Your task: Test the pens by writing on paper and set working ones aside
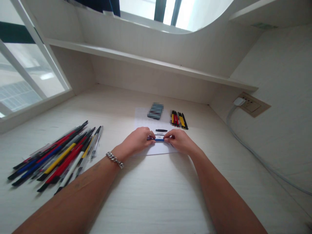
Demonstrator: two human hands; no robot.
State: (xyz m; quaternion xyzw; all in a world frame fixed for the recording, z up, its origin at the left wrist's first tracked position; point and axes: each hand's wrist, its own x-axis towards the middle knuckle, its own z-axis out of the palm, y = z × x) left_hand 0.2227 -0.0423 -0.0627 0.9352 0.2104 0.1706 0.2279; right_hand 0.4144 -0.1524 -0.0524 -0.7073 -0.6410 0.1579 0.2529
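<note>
Both of my hands meet over a white sheet of paper in the middle of the desk. My left hand and my right hand each pinch one end of a blue pen that lies level between them. A silver chain bracelet circles my left wrist. Just beyond the fingers, a small black pen part and a thin spring-like piece rest on the paper.
A large heap of red, blue, yellow and black pens lies at the left. A small row of pens and a blurred dark object sit behind the paper. At right, a wall socket feeds a grey cable.
</note>
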